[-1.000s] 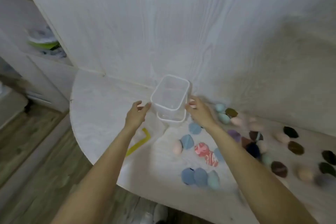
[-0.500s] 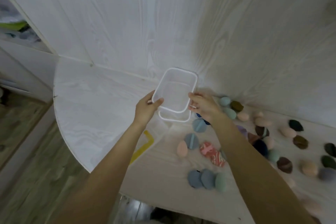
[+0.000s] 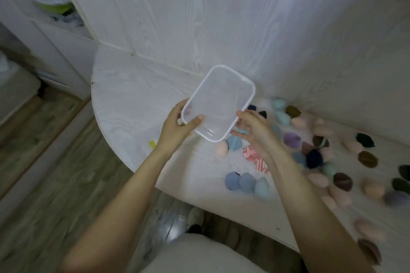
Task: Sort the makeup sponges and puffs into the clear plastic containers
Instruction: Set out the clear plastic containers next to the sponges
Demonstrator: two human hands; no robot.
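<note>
Container point(image 3: 218, 104), clear, light, stiff, slippery-looking plastic, tilts empty above the desk point(image 3: 133, 97), left hand point(image 3: 177, 127) pinching its near rim, right hand point(image 3: 253, 131) loosely open beside it, sponges point(image 3: 239, 182) scattered below.

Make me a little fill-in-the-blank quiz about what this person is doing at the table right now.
1. The left hand grips the rim of a clear plastic ____.
2. Inside, the container is ____.
3. The sponges lie scattered on the ____.
4. The right hand touches the container's ____ side.

Missing words: container; empty; table; right
</note>
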